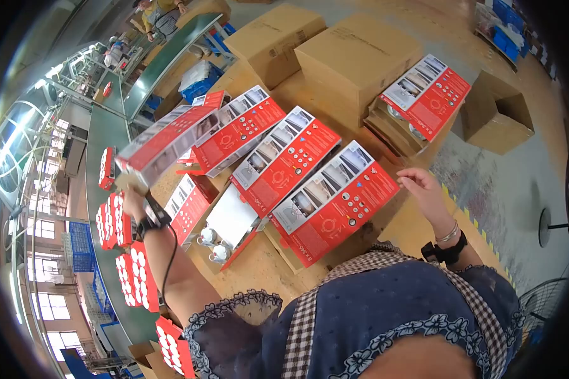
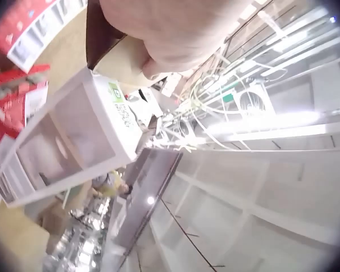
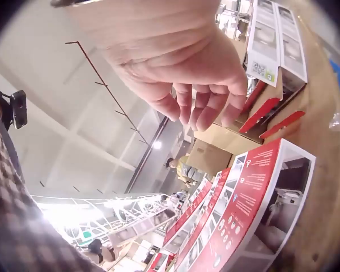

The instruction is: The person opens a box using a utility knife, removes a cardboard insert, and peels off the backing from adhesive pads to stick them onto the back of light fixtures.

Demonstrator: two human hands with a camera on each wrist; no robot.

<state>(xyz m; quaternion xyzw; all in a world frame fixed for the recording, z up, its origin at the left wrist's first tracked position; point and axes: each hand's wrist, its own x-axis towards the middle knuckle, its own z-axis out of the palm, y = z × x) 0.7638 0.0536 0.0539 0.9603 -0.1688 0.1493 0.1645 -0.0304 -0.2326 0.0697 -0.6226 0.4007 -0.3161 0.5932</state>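
Observation:
My left hand (image 1: pixel 131 197) grips the end of a red and white printed carton (image 1: pixel 171 136), which is tilted over the left side of the table. In the left wrist view, that hand (image 2: pixel 170 37) is at a brown cardboard flap (image 2: pixel 122 59) beside the carton's white end (image 2: pixel 110 110); its fingertips are mostly hidden. My right hand (image 1: pixel 420 189) hovers empty, fingers loosely bent, near the corner of the closest red carton (image 1: pixel 335 202). More red cartons (image 1: pixel 287 161) lie in a row beyond it. White round-topped items (image 1: pixel 212 243) show in an opened carton below.
Large brown boxes (image 1: pixel 360 54) stand at the table's far side, with another red carton (image 1: pixel 427 95) at the right. On the left, a green conveyor (image 1: pixel 110 126) carries red trays (image 1: pixel 136 275) of white items. An opened brown box (image 1: pixel 496 114) sits on the floor.

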